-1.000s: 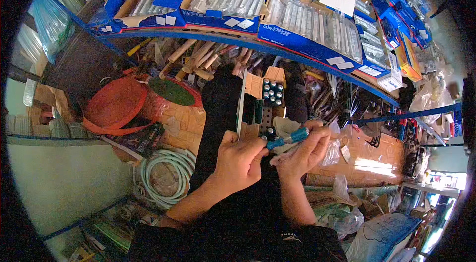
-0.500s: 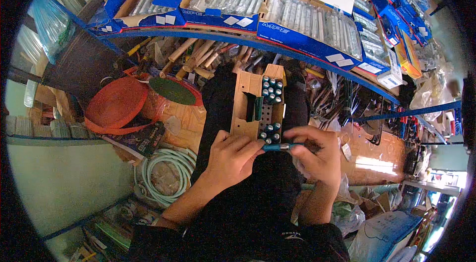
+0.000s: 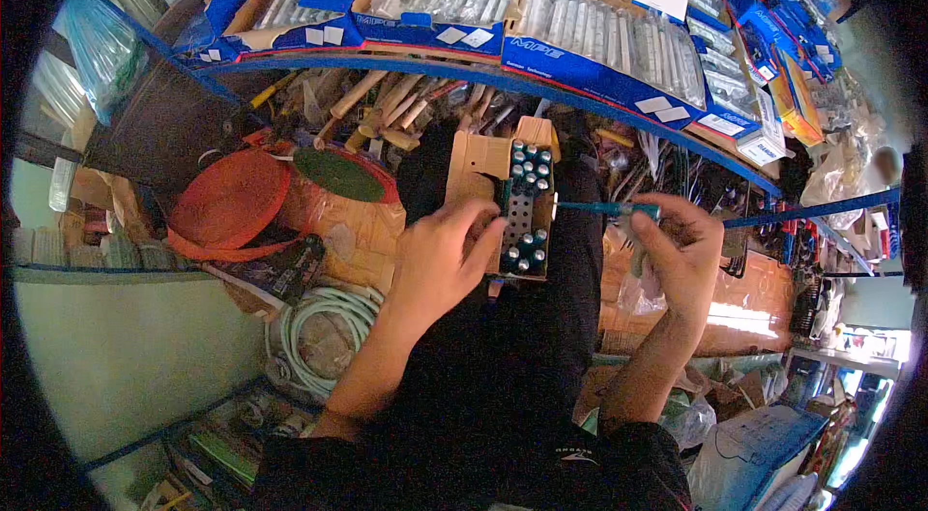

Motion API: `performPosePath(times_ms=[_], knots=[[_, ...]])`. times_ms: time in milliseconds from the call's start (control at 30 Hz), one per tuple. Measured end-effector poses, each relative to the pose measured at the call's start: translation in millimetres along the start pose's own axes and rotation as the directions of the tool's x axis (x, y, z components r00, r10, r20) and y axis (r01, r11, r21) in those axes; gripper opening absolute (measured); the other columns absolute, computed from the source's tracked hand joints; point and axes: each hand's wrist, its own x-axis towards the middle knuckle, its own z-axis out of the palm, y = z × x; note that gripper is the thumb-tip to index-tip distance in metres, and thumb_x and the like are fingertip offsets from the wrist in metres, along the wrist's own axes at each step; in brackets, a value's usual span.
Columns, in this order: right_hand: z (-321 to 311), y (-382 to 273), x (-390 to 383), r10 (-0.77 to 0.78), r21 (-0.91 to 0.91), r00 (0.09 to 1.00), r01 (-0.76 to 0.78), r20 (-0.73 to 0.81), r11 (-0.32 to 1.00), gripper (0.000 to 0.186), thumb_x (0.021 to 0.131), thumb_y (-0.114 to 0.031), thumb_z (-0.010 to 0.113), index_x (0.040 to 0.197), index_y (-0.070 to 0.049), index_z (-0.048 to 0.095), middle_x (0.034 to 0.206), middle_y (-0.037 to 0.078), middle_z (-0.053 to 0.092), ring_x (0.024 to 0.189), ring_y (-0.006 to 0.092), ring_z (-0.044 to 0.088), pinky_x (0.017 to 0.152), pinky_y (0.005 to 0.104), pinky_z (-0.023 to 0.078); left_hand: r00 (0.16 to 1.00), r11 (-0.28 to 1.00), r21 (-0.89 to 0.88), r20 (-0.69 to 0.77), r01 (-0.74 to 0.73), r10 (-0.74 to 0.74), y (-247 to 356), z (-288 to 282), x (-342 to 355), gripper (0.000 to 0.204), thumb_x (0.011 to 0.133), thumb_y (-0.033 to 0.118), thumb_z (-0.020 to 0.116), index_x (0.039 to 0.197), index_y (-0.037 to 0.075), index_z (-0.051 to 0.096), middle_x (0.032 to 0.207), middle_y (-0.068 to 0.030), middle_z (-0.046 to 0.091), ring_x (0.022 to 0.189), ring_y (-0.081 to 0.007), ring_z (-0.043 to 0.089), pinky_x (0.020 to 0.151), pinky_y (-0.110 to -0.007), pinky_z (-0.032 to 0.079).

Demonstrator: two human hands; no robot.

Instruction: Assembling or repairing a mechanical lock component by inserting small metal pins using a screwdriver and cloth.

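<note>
Large white capitals (image 3: 536,48) stand on the front of the long blue box (image 3: 590,78), with smaller white print (image 3: 537,65) below; similar capitals mark the blue carton (image 3: 411,33) to its left. Pale lettering (image 3: 572,451) sits on the black shirt (image 3: 474,458).

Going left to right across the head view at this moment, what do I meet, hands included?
Blue plastic wrap, red roll, left hand, holed tray, teal tool, the right hand holding that tool.

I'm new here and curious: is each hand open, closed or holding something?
Left hand: at the small carton; grip cannot be told.
Right hand: closed, holding a slim teal tool.
</note>
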Motion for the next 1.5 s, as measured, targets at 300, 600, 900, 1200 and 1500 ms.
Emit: performPosePath(times_ms=[300, 600, 900, 1200, 1500], knots=[[45.7, -7.9, 15.0, -0.089, -0.122, 0.994, 0.096, 0.057, 0.988, 0.017, 0.091, -0.008, 0.080, 0.103, 0.003, 0.077, 0.069, -0.001, 0.066, 0.057, 0.0021, 0.054, 0.049, 0.0226, 0.038, 0.985, 0.916, 0.400, 0.149, 0.019, -0.086, -25.0, 26.7, 22.0, 0.029, 0.096, 0.037, 0.064, 0.092, 0.009, 0.069, 0.074, -0.0168, 0.072, 0.072, -0.0396, 0.073, 0.063, -0.054, 0.057], [72.9, 9.7, 24.2, -0.253, -0.324, 0.960, 0.279, 0.119, 0.904, 0.022, 0.087, -0.017, 0.083, 0.100, 0.000, 0.078, 0.083, 0.015, 0.077, 0.072, 0.0206, 0.076, 0.067, 0.0328, 0.057, 0.967, 0.980, 0.186, 0.226, 0.074, -0.116, -32.1, 20.9, 11.9, 0.025, 0.095, 0.031, 0.065, 0.105, 0.008, 0.071, 0.084, -0.0230, 0.071, 0.079, -0.0448, 0.070, 0.070, -0.055, 0.054], [87.5, 17.8, 22.7, -0.218, -0.394, 0.974, 0.225, 0.062, 0.891, 0.024, 0.085, -0.023, 0.084, 0.101, -0.006, 0.076, 0.088, 0.015, 0.078, 0.081, 0.0287, 0.078, 0.072, 0.0382, 0.060, 0.959, 0.973, 0.231, 0.272, 0.011, -0.076, -37.8, 15.0, 9.8, 0.026, 0.094, 0.029, 0.066, 0.102, 0.005, 0.072, 0.085, -0.0228, 0.072, 0.078, -0.0439, 0.070, 0.070, -0.053, 0.055], [86.6, 24.1, 17.0, -0.231, -0.433, 0.967, 0.253, 0.104, 0.865, 0.024, 0.087, -0.024, 0.083, 0.101, -0.007, 0.075, 0.088, 0.014, 0.078, 0.078, 0.0305, 0.077, 0.069, 0.0394, 0.059, 0.954, 0.979, 0.198, 0.284, 0.042, -0.098, -40.8, 14.9, 7.7, 0.027, 0.092, 0.030, 0.069, 0.104, 0.006, 0.074, 0.087, -0.0223, 0.072, 0.078, -0.0432, 0.071, 0.071, -0.051, 0.056], [86.6, 26.6, 17.5, -0.323, -0.487, 0.933, 0.360, 0.160, 0.796, 0.024, 0.090, -0.025, 0.080, 0.105, -0.006, 0.076, 0.093, 0.015, 0.077, 0.082, 0.0332, 0.075, 0.072, 0.0426, 0.059, 0.958, 0.983, 0.178, 0.273, 0.038, -0.087, -46.8, 15.4, 8.9, 0.028, 0.094, 0.032, 0.068, 0.103, 0.007, 0.075, 0.087, -0.0212, 0.072, 0.076, -0.0430, 0.070, 0.069, -0.050, 0.056]])
